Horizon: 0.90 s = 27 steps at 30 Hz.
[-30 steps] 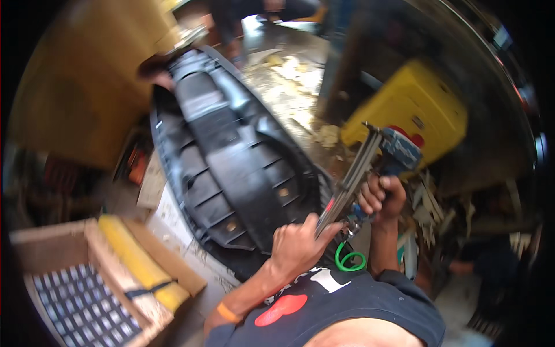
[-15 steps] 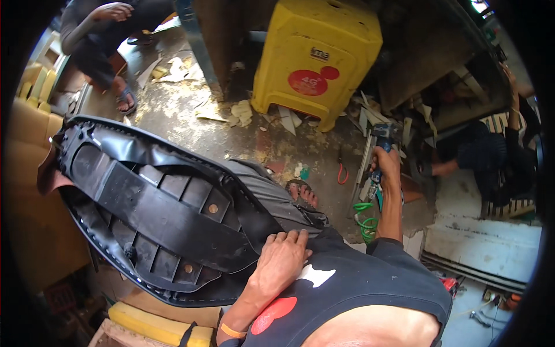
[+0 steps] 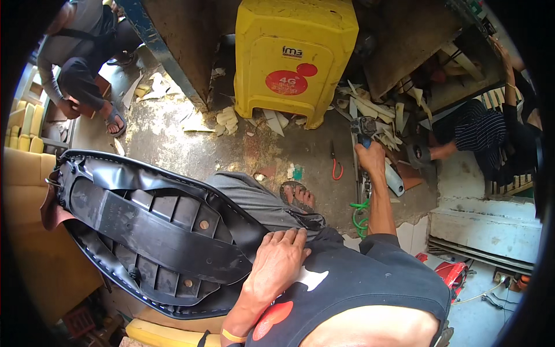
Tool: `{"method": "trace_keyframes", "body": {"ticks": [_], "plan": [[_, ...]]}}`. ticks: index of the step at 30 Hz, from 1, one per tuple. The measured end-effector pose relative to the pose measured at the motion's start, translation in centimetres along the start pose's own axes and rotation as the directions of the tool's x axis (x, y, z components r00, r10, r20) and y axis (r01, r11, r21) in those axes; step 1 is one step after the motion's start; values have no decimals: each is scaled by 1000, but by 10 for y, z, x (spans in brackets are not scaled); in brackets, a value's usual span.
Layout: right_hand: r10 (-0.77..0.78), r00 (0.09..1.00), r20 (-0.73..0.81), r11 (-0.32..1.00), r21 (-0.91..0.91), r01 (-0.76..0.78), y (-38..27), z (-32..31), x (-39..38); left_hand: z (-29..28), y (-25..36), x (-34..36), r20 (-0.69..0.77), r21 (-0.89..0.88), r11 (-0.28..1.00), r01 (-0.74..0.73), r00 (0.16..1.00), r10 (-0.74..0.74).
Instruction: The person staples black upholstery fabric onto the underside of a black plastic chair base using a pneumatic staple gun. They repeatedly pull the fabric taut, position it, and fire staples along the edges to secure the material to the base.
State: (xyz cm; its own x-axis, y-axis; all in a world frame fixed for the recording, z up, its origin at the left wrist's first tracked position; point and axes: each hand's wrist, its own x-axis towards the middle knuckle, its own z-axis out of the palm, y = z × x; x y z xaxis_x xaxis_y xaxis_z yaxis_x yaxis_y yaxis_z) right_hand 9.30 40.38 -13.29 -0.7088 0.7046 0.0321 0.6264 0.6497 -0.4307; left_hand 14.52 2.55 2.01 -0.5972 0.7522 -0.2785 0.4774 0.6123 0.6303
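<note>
A black motorcycle seat (image 3: 156, 225) lies upside down across my lap, its ribbed plastic base facing up and the black cover folded over the rim. A row of pale staples or stitches runs along its edge. My left hand (image 3: 279, 257) is closed over the seat's near end, fingers bent across the edge beside my shirt. Off to the right, away from the seat, my right hand (image 3: 371, 161) grips a blue and grey staple gun (image 3: 364, 128), held low above the floor. A green coiled air hose (image 3: 359, 217) hangs below that hand.
A yellow plastic stool (image 3: 295, 63) stands ahead, beside foam and material scraps (image 3: 370, 107). Red-handled pliers (image 3: 336, 165) lie on the floor. One person (image 3: 84, 63) sits at far left, another (image 3: 491, 130) at right. Yellow foam (image 3: 167, 334) lies near the lower edge.
My right hand has shifted slightly with the staple gun, still off to the right. The view has turned a little. The person at far left has lowered a raised hand. My left hand stays put.
</note>
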Motion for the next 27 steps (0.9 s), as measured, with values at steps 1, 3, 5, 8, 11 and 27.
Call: {"method": "trace_keyframes", "body": {"ticks": [1, 3, 5, 8, 11, 27], "plan": [[8, 1000, 12, 1000, 14, -8, 2, 2, 1, 1, 1, 1, 1, -18, 1000, -8, 1000, 8], [23, 999, 44, 999, 38, -25, 3, 3, 0, 3, 0, 3, -40, -40, 998, -41, 998, 39], [95, 970, 223, 985, 124, -124, -2, -3, -4, 8, -2, 8, -49, -137, 989, -56, 998, 50], [32, 937, 348, 853, 479, -207, -19, -25, -17, 24, -4, 30, -241, -321, 931, -173, 966, 96], [-95, 812, 576, 521, 723, -453, -49, -49, -28, 50, -2, 58, -309, -571, 819, -53, 938, -155], [-575, 335, 746, 817, 508, 272, -214, 27, -18, 14, -19, 11, -205, -911, 411, 29, 832, -515]]}}
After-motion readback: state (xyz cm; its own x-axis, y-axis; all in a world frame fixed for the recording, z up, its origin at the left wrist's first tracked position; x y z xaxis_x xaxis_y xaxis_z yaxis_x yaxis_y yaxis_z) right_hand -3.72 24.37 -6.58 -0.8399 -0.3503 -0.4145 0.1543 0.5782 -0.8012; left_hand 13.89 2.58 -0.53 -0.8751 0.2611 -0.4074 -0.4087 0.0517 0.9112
